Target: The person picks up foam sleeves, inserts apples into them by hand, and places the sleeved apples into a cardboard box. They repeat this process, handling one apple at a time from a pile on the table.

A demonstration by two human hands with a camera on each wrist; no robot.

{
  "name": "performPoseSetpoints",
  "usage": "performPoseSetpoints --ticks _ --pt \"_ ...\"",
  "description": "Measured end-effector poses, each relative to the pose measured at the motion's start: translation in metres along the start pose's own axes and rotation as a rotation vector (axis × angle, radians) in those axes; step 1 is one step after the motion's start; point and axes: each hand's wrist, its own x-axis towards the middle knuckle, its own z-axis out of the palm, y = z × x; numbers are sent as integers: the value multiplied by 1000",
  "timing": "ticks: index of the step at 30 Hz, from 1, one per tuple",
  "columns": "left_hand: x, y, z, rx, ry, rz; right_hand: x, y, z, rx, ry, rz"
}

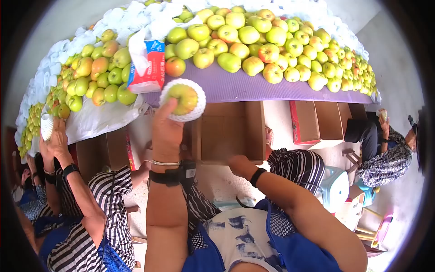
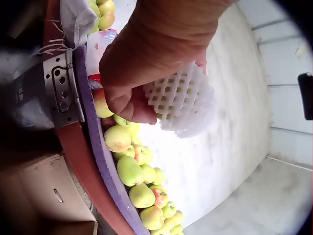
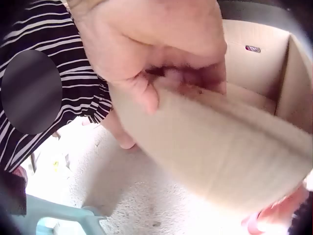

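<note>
My left hand [image 1: 166,131] [image 2: 151,54] holds an apple [image 1: 185,99] raised at the front edge of the piled table. White foam netting [image 1: 199,110] [image 2: 190,103] wraps the apple, whose face is uncovered in the head view. Below it, an open cardboard box [image 1: 225,156] [image 3: 210,142] stands with its inside showing. My right hand [image 1: 242,167] [image 3: 156,41] grips the box's near wall, thumb on the outside and fingers over the rim; the fingertips are partly hidden.
Many apples [image 1: 249,35] lie on the purple-covered table [image 1: 213,86] beside a tissue pack [image 1: 155,65] and white foam nets [image 1: 113,20]. More boxes [image 1: 307,119] stand below. People in striped clothes [image 1: 115,195] sit at left, another person [image 1: 385,158] at right. A pale blue stool [image 1: 335,188] is nearby.
</note>
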Motion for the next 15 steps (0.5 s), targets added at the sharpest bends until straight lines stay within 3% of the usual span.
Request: performPoseSetpoints --ticks 3,6,9,11,13,15 --pt "-6 0 -14 -22 -37 -125 -24 -5 5 -61 -144 -71" --pt "-11 5 -11 163 -108 -201 -47 -7 5 -37 -362 -130" --pt "-16 12 -1 334 -157 -265 -35 -23 -63 17 -537 -160" --pt "-18 10 1 417 -187 -304 -28 -16 -114 1208 -172 230" --pt "-15 6 -1 504 -229 -347 -23 -28 -176 1571 138 99" --pt "-15 2 5 563 -235 -398 -18 -41 -203 1732 116 -62"
